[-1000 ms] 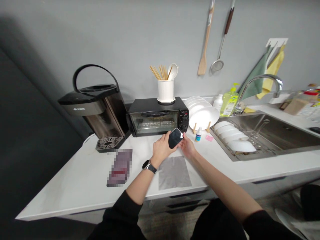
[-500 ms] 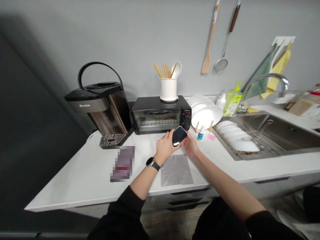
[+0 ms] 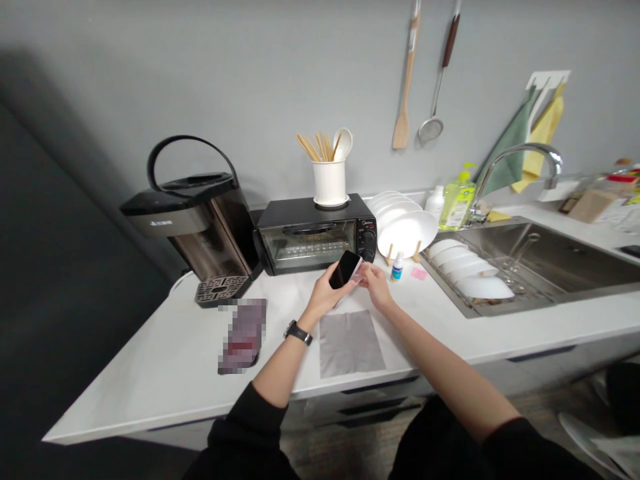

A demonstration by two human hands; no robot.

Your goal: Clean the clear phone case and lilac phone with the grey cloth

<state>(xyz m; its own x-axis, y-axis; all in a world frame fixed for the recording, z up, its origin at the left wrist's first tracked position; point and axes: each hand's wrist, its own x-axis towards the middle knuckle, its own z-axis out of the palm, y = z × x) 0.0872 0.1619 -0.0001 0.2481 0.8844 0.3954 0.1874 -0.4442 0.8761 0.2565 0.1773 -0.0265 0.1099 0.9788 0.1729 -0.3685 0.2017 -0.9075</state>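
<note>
Both hands meet over the white counter [image 3: 150, 373], in front of the black toaster oven [image 3: 313, 232]. My left hand [image 3: 324, 293], with a watch on its wrist, grips a black phone [image 3: 345, 269] tilted with its dark screen facing me. My right hand [image 3: 374, 287] pinches the phone's right edge, where something pale pink shows. A grey cloth [image 3: 351, 343] lies flat on the counter just below the hands.
A water boiler [image 3: 195, 217] stands at left, with a blurred dark item [image 3: 242, 335] on the counter before it. Right of the oven are racked white plates [image 3: 407, 230], a small dropper bottle [image 3: 397, 267], a pink scrap [image 3: 419, 273] and a sink [image 3: 540, 257] holding bowls.
The phone has been turned in the hands from a broad, flatter face to a narrower, more upright tilt. Both hands stay at the same spot before the oven.
</note>
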